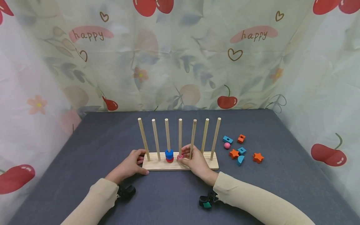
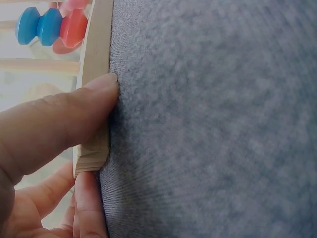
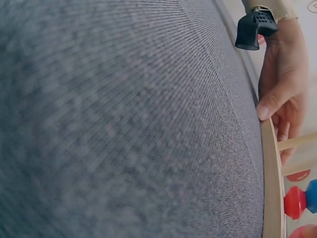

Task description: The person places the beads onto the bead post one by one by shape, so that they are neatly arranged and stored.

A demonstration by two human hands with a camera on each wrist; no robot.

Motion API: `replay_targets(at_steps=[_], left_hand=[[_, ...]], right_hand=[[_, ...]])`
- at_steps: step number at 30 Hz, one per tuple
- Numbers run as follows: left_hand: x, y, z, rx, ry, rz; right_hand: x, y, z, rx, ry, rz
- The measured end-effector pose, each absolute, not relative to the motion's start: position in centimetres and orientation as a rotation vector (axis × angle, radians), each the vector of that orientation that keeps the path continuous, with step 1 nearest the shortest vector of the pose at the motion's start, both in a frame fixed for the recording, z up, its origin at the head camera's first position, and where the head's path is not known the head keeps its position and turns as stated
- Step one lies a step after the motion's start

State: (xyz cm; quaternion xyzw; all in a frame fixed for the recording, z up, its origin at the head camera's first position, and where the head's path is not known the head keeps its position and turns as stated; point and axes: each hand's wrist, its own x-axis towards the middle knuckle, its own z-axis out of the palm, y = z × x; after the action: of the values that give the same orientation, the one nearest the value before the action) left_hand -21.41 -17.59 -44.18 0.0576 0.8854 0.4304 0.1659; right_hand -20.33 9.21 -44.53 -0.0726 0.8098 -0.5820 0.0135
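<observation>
A wooden base with a row of several upright pegs stands on the table. My left hand grips its left end, the thumb on the front edge and the fingers by the end face in the left wrist view. Low on the fourth peg from the left, my right hand pinches a pink bead between thumb and fingers, which partly cover it. On the third peg, two blue beads sit above a red bead. The other pegs carry no beads.
Loose pieces lie right of the base: two orange stars, an orange block, blue blocks, a blue half-round piece and a pink ball. A printed curtain hangs behind the dark table.
</observation>
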Motion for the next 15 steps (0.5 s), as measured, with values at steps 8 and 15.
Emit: replay_targets(at_steps=[8, 15], left_hand=[[-21.36, -17.56, -44.09, 0.156, 2.516, 1.238], [-21.35, -17.57, -44.07, 0.176, 2.514, 1.244]], right_hand=[[-20.44, 9.24, -44.65, -0.257, 2.540, -1.798], [-20.46, 9.32, -44.77, -0.266, 2.554, -1.784]])
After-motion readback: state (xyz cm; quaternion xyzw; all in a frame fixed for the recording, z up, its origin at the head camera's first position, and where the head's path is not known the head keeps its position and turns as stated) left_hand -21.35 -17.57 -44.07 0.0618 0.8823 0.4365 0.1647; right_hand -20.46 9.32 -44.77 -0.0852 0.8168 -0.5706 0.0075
